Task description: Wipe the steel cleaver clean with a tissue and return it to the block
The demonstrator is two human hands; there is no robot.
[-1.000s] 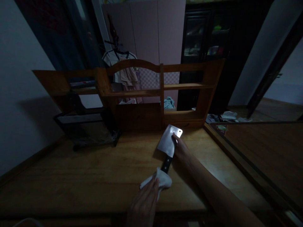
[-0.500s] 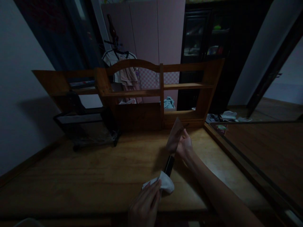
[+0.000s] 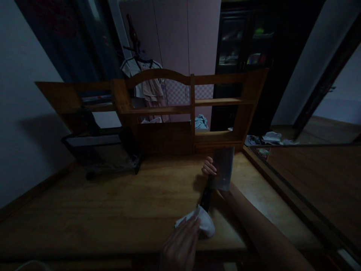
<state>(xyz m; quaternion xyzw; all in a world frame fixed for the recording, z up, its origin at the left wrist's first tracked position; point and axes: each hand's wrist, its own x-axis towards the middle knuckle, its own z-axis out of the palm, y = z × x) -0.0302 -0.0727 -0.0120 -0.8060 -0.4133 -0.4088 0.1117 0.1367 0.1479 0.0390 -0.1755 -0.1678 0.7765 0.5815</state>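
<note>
A cleaver (image 3: 223, 168) with a broad grey blade and a black handle (image 3: 206, 198) is held up over the wooden desk, tilted, blade end away from me. My right hand (image 3: 209, 166) reaches behind the blade. Its curled fingers grip the blade's left side near the handle, and the rest of the hand is hidden by the metal. A white cloth (image 3: 207, 224), perhaps a tissue, covers the handle's near end. My left hand (image 3: 181, 241) is closed on this cloth against the handle, with its fingers pressed together.
Across the desk (image 3: 135, 214) stands a wooden shelf unit (image 3: 163, 110). A dark-framed rack or box (image 3: 98, 152) sits at the left. A raised wooden edge (image 3: 276, 188) runs along the right side, with a brown surface (image 3: 316, 177) beyond it.
The cleaver has turned, so its broad blade face now shows and lies farther right. My right fingers now appear at the blade's left side. My left hand and the cloth have shifted slightly right.
</note>
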